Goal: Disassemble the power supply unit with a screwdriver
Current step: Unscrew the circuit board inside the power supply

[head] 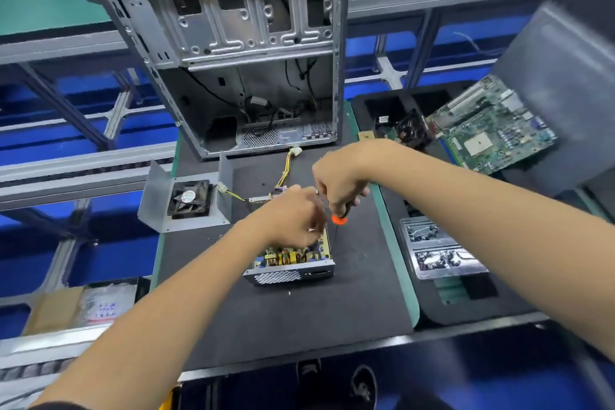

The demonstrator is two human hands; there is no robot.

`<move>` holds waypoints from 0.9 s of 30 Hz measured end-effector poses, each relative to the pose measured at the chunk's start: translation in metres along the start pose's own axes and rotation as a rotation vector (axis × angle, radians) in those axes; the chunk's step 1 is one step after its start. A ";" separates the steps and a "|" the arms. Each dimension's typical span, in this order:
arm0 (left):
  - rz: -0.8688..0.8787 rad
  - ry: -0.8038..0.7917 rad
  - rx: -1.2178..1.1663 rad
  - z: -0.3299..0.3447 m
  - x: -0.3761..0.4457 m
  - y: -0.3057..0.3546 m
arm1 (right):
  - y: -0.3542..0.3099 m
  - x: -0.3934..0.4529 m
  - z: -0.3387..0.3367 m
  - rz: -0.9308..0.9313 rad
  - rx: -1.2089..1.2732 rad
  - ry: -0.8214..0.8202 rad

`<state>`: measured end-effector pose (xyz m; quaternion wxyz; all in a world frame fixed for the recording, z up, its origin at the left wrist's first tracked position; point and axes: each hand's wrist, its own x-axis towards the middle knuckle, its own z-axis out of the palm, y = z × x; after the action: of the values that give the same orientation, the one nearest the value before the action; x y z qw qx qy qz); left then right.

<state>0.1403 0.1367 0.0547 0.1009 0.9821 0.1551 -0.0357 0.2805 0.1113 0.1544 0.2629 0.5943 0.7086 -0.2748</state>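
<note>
Two hands work over the power supply unit (293, 263), which sits open-topped near the middle of the dark work mat (299, 316); all positions below are given relative to this unit. The right hand (339, 183), above its far right corner, is curled round the screwdriver (341, 215), whose black-and-orange handle shows under the fist. The left hand (296, 220) hovers over the unit's far half with fingers bent; motion blur hides whether it pinches anything, so its grip cannot be told. The unit's perforated near wall faces the camera, with its circuit board exposed behind it. Bare mat lies on the near side of the unit and to its right, as far as the mat's green edge. To the far left stands the removed metal cover with fan (188, 200), joined by yellow wires (286, 173). Beyond the unit, the empty computer case (233, 53) stands at the mat's far edge. To the right, past the green edge, lie a parts tray (439, 256) and, farther back, a motherboard (492, 126).
</note>
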 end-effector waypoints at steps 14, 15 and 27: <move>0.065 -0.058 -0.009 0.024 0.000 -0.007 | -0.014 0.015 -0.002 0.028 -0.003 -0.030; 0.058 -0.057 -0.005 0.024 0.000 -0.007 | -0.015 0.014 -0.002 0.027 -0.004 -0.027; 0.022 0.073 -0.068 0.032 -0.002 -0.003 | -0.022 0.008 -0.001 0.034 -0.017 -0.008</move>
<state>0.1357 0.1324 0.0225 0.1290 0.9804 0.1489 0.0066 0.2577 0.1148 0.1513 0.2752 0.6030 0.6997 -0.2667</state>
